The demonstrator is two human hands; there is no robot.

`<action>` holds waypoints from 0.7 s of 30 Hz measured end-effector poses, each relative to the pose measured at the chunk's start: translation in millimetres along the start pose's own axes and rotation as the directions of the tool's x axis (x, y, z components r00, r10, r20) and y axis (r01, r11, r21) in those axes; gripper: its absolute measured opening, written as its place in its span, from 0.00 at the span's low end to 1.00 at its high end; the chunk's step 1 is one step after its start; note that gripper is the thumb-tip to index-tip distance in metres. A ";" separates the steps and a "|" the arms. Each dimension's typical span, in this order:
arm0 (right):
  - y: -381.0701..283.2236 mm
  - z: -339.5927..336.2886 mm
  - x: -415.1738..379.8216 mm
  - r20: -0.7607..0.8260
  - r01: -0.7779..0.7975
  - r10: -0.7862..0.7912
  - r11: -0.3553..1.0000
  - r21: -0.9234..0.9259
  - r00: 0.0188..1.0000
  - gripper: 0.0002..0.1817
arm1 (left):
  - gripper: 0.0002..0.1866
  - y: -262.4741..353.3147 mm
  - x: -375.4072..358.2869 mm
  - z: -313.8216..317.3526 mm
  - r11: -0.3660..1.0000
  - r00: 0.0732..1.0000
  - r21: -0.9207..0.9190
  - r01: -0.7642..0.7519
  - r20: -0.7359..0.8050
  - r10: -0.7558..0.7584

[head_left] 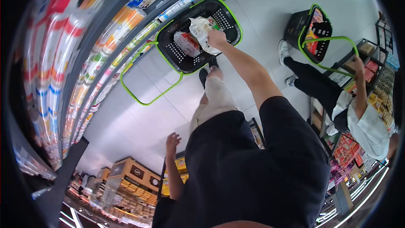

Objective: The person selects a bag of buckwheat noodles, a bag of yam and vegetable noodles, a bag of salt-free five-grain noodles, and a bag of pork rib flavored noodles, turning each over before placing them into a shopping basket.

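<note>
A black basket (pixel 172 28) with a green rim stands on the floor beside the shelf, its green handle folded down to the left. My right hand (pixel 216 39) reaches into it, closed on a crinkled white package (pixel 200 28). Beside that package, in the basket, lies a clear plastic pack (pixel 186 44) with red contents. Part of a green item (pixel 214 24) shows next to my right hand. My left hand (pixel 172 140) hangs over the floor at lower left, fingers apart, holding nothing.
Shelves (pixel 90 25) of packaged goods curve along the left and top. At the right, another person (pixel 320 86) holds a second black basket (pixel 294 27) with a green handle and red packs inside. Display stands (pixel 371 65) lie beyond. A lit wooden counter (pixel 130 181) shows at lower left.
</note>
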State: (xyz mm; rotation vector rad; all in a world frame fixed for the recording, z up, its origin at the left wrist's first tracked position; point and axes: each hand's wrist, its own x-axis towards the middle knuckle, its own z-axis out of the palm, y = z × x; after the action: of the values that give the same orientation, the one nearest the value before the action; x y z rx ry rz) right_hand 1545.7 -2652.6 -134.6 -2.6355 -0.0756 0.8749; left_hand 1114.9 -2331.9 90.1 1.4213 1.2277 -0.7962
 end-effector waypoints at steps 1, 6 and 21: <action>-0.1 12.8 20.9 0.009 -0.010 0.010 1.000 0.021 1.000 0.15 | 0.25 -3.9 0.5 3.9 0.998 1.000 -0.051 0.022 -0.017 -0.023; -17.3 45.9 80.5 -0.002 -0.063 0.064 0.994 0.088 0.998 0.13 | 0.23 -4.9 -0.1 15.3 0.986 0.986 -0.009 0.165 -0.009 -0.165; 10.2 134.8 135.8 0.142 -0.070 0.069 0.998 -0.001 0.987 0.14 | 0.20 24.5 -1.2 64.7 0.992 0.990 -0.032 0.120 -0.067 -0.122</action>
State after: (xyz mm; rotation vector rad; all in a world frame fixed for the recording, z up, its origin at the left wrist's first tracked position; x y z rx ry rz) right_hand 1575.4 -2596.9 -315.5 -2.5824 -0.0179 1.0842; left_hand 1147.2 -2392.6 83.1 1.3714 1.3833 -0.8148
